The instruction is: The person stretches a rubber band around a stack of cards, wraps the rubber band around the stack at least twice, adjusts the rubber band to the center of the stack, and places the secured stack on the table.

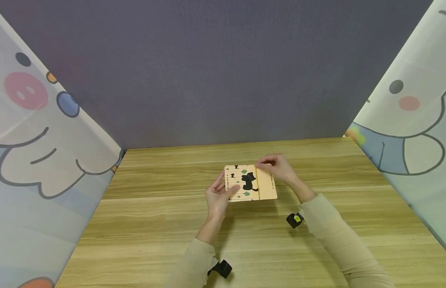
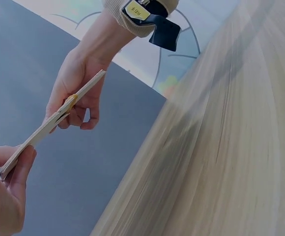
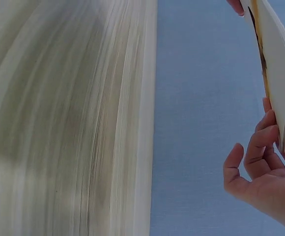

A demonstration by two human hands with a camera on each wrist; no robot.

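Observation:
Both hands hold up a thin cream notebook (image 1: 267, 188) above the table. Its cover has a black cat and small green shapes, and a yellow elastic band (image 1: 257, 185) runs across it. My left hand (image 1: 217, 201) grips the left edge, thumb on the cover and fingers behind. At the upper right edge, beside the band, my right hand (image 1: 280, 169) pinches the notebook between thumb and fingers. Seen nearly edge-on in the left wrist view, the notebook (image 2: 44, 129) slants between the hands. In the right wrist view, the right fingers (image 3: 260, 142) curl at its lower end.
The wood-grain table (image 1: 154, 224) lies beneath the hands. A dark grey panel (image 1: 223, 72) rises behind it, and cartoon-printed cloths (image 1: 35, 128) hang at either side. A black camera mount (image 1: 295, 219) sits at the right wrist, another (image 1: 223, 269) at the left.

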